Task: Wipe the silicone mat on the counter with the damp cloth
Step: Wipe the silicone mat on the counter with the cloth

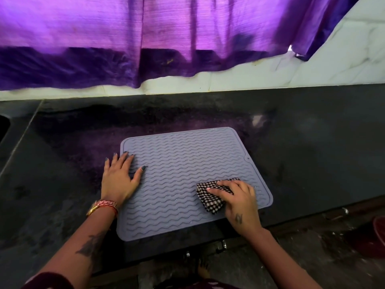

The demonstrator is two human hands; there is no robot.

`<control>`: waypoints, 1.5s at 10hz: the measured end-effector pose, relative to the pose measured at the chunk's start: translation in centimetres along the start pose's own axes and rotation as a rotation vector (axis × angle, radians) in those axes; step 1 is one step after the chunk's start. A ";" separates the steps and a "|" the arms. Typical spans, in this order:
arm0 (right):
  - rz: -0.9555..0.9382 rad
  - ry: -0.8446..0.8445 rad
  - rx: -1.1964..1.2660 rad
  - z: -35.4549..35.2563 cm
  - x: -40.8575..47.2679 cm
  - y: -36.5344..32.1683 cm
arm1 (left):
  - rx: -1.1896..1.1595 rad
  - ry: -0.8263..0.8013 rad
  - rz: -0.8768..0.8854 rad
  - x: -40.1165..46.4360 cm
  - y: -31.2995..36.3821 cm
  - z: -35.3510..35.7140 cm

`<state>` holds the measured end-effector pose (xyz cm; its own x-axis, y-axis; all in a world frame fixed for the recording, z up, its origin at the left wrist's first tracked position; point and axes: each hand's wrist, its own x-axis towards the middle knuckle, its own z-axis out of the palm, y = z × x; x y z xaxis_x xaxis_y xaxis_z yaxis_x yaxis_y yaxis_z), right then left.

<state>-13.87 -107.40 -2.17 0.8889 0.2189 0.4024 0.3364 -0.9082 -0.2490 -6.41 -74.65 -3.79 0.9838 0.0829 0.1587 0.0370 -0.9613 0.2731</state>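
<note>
While both hands are down on the mat, the scene reads as follows.
Mat: the grey silicone mat (187, 174), ribbed with wavy lines, lies flat on the dark desk (312, 142), its near edge close to the desk's front edge, slightly turned so the right side runs farther back.
Cloth: a dark-and-white checked cloth (208, 197), bunched up, lies on the mat's near right part.
Right hand: the right hand (239, 202) lies over the cloth, fingers bent over it and pointing left, pressing it to the mat; the grip is closed over the cloth.
Left hand: the left hand (119, 178) lies flat on the mat's left edge, fingers spread and straight, grip apart, thumb on the ribs, outer fingers reaching over the edge onto the desk.
Wrist: a gold watch (94, 208) and a pink band (108, 204) sit on the left wrist.
Behind: a purple curtain (145, 38) hangs over the pale tiled wall (312, 69) behind the desk.
</note>
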 end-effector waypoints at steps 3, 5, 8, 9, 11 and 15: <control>-0.062 0.023 -0.010 -0.4 -3.2 0.1 | 0.005 -0.008 0.019 -0.1 -0.1 0.1; -0.041 0.025 -0.013 -0.9 -5.1 2.3 | 0.013 -0.017 0.023 -0.1 0.0 0.0; 0.004 0.037 0.011 -1.8 -2.4 3.7 | 0.002 -0.011 0.019 -0.2 0.0 0.0; 0.002 -0.074 -0.015 -0.9 -2.1 4.5 | -0.009 -0.007 0.017 -0.3 0.1 -0.1; -0.040 -0.009 0.026 -1.9 1.0 5.1 | -0.007 -0.005 0.012 -0.3 0.1 -0.1; -0.046 0.015 -0.012 0.3 4.6 6.1 | -0.029 0.019 -0.009 -0.3 0.4 -0.2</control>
<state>-7.60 -111.81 -2.11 0.8680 0.2550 0.4261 0.3726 -0.9017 -0.2193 -6.70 -74.97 -3.52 0.9800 0.0964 0.1738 0.0402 -0.9526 0.3016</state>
